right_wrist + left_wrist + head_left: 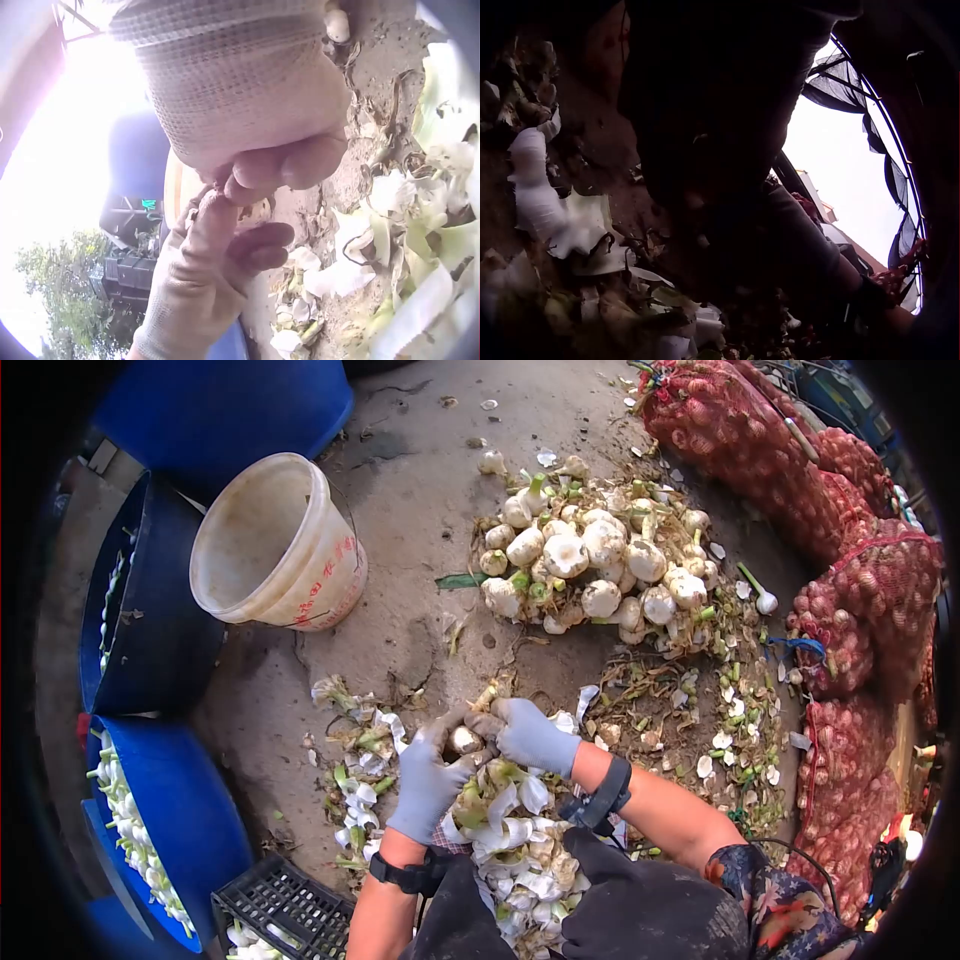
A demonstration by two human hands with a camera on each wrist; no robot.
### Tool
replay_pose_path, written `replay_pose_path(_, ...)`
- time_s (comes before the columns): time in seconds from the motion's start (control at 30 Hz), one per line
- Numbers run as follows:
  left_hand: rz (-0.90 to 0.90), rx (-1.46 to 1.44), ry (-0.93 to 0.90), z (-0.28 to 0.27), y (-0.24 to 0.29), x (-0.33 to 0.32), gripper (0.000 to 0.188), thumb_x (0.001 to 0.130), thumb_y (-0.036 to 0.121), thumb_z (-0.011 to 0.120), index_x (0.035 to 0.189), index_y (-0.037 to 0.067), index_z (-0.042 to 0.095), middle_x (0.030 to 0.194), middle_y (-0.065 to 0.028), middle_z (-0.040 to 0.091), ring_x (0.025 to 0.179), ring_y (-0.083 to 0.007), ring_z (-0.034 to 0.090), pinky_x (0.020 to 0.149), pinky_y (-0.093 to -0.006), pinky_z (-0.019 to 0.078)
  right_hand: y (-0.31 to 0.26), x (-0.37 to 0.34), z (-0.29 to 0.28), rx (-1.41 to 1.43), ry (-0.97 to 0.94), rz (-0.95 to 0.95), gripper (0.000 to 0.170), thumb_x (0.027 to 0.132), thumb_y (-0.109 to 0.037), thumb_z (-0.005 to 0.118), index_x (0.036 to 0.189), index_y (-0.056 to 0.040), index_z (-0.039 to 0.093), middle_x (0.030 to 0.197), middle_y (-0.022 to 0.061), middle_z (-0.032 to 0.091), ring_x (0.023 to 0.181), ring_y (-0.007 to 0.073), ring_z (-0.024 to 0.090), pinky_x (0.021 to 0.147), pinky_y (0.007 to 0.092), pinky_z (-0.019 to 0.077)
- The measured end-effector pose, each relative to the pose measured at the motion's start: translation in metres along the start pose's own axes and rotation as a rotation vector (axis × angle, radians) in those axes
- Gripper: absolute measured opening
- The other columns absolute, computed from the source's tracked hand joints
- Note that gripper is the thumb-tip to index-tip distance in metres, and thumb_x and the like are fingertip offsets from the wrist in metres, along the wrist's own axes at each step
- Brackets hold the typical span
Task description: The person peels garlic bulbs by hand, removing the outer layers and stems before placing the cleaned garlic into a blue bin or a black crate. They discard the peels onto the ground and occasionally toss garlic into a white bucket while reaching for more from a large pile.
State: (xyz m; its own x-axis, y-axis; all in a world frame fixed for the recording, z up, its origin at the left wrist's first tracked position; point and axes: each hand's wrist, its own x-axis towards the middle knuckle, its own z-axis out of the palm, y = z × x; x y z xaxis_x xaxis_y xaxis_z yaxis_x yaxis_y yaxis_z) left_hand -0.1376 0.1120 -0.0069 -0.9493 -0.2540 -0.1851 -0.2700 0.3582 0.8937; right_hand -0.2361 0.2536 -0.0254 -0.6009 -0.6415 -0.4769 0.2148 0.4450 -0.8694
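I'm seeing 1 garlic bulb point(465, 740) between the 2 gloved hands, low over the loose skins point(520, 865) near the person's lap. The left hand point(428, 775) is gripping it, fingers and thumb wrapping its sides; the right hand point(527, 735) is pinching it with bent fingers. I'm judging this bulb to be partway through peeling, since pale surface is showing but the fingers are covering the rest. They're also hiding its stem and root, so I can't tell which way it's pointing or how its long axis is lying. Beyond, a large heap of bulbs point(600, 565) is awaiting handling, while white garlic pieces point(140, 840) are filling a blue tub point(195, 800), apparently finished work.
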Motion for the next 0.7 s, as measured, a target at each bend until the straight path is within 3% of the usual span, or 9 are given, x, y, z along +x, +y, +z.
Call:
replay_pose_path(0.1,0.023,0.068,0.012,0.000,0.006,-0.004,0.056,0.070,0.010,0.083,0.119,0.001,0.060,0.111,-0.0096,0.065,0.099,-0.0146,0.062,0.087,-0.0280,0.0519,0.015,-0.005,0.006,-0.160,0.053,-0.065,0.035,0.094,-0.030,0.058,0.088,0.0031,0.064,0.071,0.0137,0.064,0.064,0.0183,0.058,0.060,0.0363,0.0461)
replay_pose_path(0.23,-0.133,-0.330,-0.051,0.005,0.002,0.000,0.057,0.069,0.008,0.084,0.119,0.000,0.058,0.110,-0.0069,0.064,0.098,-0.0139,0.063,0.087,-0.0280,0.0523,0.003,-0.016,-0.001,0.242,-0.032,0.146,0.033,0.091,-0.027,0.060,0.086,0.0048,0.063,0.076,0.0258,0.062,0.069,0.0370,0.062,0.063,0.0417,0.0471)
replay_pose_path(0.33,-0.280,-0.725,-0.172,0.003,0.007,0.003,0.052,0.071,0.009,0.083,0.118,0.005,0.060,0.103,-0.0068,0.064,0.098,-0.0123,0.061,0.086,-0.0278,0.0514,0.005,-0.026,-0.008,-0.059,0.125,-0.099,0.025,0.085,-0.020,0.060,0.087,0.0047,0.063,0.078,0.0265,0.062,0.074,0.0420,0.062,0.064,0.0442,0.0476)
replay_pose_path(0.37,-0.189,-0.632,-0.164,0.007,-0.006,0.004,0.050,0.079,0.016,0.078,0.123,0.006,0.057,0.098,-0.0068,0.065,0.089,-0.0133,0.063,0.077,-0.0261,0.0540,0.002,-0.028,-0.013,-0.243,0.114,-0.026,0.027,0.083,-0.024,0.061,0.087,0.0036,0.063,0.079,0.0269,0.062,0.075,0.0426,0.062,0.066,0.0446,0.0484)
replay_pose_path(0.43,-0.412,-1.091,-0.286,-0.002,-0.003,0.004,0.052,0.088,0.030,0.069,0.129,0.004,0.050,0.099,-0.0068,0.065,0.075,-0.0146,0.064,0.065,-0.0271,0.0535,0.012,-0.027,-0.020,-0.459,0.153,-0.167,0.027,0.082,-0.024,0.061,0.088,0.0021,0.063,0.081,0.0269,0.063,0.076,0.0419,0.063,0.068,0.0443,0.0496)
replay_pose_path(0.5,-0.394,-1.259,-0.323,0.002,-0.004,0.007,0.053,0.092,0.037,0.061,0.133,0.006,0.046,0.093,-0.0068,0.064,0.066,-0.0151,0.062,0.056,-0.0254,0.0498,0.006,-0.031,-0.024,-0.610,0.120,-0.121,0.026,0.084,-0.022,0.060,0.094,0.0016,0.064,0.079,0.0267,0.062,0.078,0.0418,0.062,0.070,0.0440,0.0506)
replay_pose_path(0.57,-0.381,-0.933,-0.069,0.012,0.005,0.008,0.056,0.087,0.035,0.069,0.131,0.005,0.050,0.091,-0.0041,0.065,0.071,-0.0129,0.064,0.060,-0.0241,0.0524,0.016,-0.030,-0.023,-0.093,0.166,-0.124,0.026,0.088,-0.021,0.059,0.101,0.0021,0.062,0.082,0.0211,0.066,0.075,0.0361,0.065,0.070,0.0422,0.0511)
replay_pose_path(0.6,-0.273,-0.825,-0.096,0.011,0.000,0.007,0.056,0.084,0.029,0.073,0.130,0.005,0.051,0.103,-0.0057,0.064,0.085,-0.0139,0.064,0.072,-0.0244,0.0528,0.012,-0.029,-0.022,0.217,0.095,-0.205,0.026,0.093,-0.014,0.058,0.113,0.0015,0.058,0.091,0.0033,0.065,0.077,0.0120,0.060,0.070,0.0280,0.0505)
replay_pose_path(0.7,-0.137,-0.633,-0.087,0.016,-0.006,0.004,0.053,0.078,0.016,0.077,0.125,0.004,0.056,0.115,-0.0074,0.060,0.101,-0.0166,0.061,0.086,-0.0277,0.0502,-0.003,-0.029,-0.033,0.568,-0.023,0.117,0.028,0.089,-0.022,0.067,0.106,0.0000,0.062,0.096,0.0045,0.066,0.075,0.0096,0.059,0.064,0.0280,0.0489)
